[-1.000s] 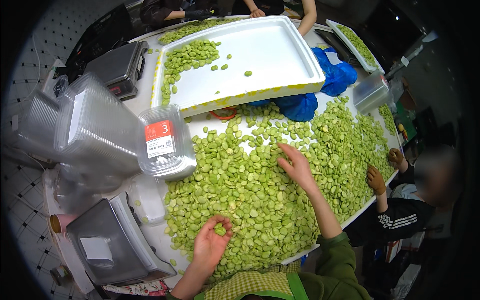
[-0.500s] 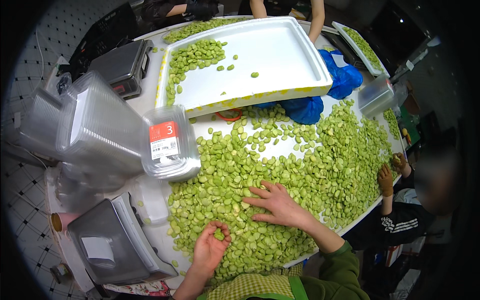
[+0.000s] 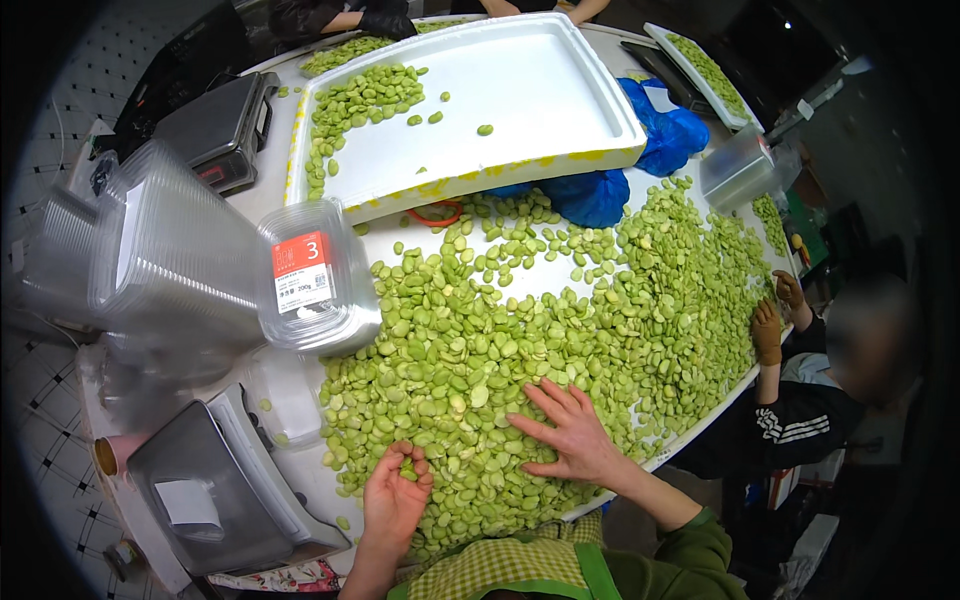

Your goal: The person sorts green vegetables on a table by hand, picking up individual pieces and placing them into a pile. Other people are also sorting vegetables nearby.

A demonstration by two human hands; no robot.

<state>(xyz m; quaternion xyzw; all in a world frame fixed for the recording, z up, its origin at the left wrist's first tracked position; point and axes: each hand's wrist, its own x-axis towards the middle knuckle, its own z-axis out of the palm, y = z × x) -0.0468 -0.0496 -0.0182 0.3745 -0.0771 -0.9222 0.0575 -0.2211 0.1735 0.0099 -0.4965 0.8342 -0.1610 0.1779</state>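
A broad pile of shelled green broad beans [image 3: 450, 350] spreads over the white table in front of me. My left hand [image 3: 397, 500] is at the near left of the pile, palm up, its fingers curled round one or more broad beans [image 3: 407, 468]. To the right, my right hand [image 3: 575, 440] rests palm down on the pile with its fingers spread. Nothing shows between those fingers, though what lies under the palm is hidden.
Behind the pile stands a white foam tray [image 3: 480, 70] holding some beans, with blue plastic bags [image 3: 590, 197] beside it. Stacked clear tubs [image 3: 190, 250], a labelled tub [image 3: 310, 270] and two scales [image 3: 215, 130] line the left. A co-worker's gloved hands [image 3: 767, 333] touch the right edge.
My right hand has drawn back toward me and a little right over the beans. My left hand stays curled. The whole view has shifted slightly, and a far co-worker's arms have pulled back.
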